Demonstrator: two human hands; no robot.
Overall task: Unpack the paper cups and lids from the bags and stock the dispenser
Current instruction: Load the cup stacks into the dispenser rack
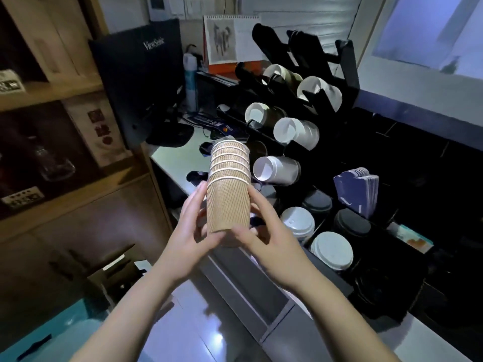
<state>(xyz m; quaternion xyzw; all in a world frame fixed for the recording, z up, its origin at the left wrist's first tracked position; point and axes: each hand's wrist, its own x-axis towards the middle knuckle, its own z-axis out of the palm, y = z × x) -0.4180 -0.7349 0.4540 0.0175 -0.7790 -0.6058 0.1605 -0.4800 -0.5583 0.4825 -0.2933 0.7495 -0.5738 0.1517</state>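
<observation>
A stack of brown ribbed paper cups [228,184] stands upright between my two hands in the middle of the view. My left hand [189,226] cups the stack's left side and bottom. My right hand [264,231] wraps its right side, thumb across the base. The black cup dispenser [326,74] stands just right of the stack, with white cups [295,131] lying in its slanted rows. Below it sit stacks of white lids [332,250] and black lids [351,224]. No bag shows clearly around the stack.
A dark monitor [141,79] stands at the back left on the pale counter [177,152]. A pile of blue cup sleeves [358,192] sits right of the dispenser. Wooden shelves [52,126] fill the left side. A grey drawer edge [251,288] runs below my hands.
</observation>
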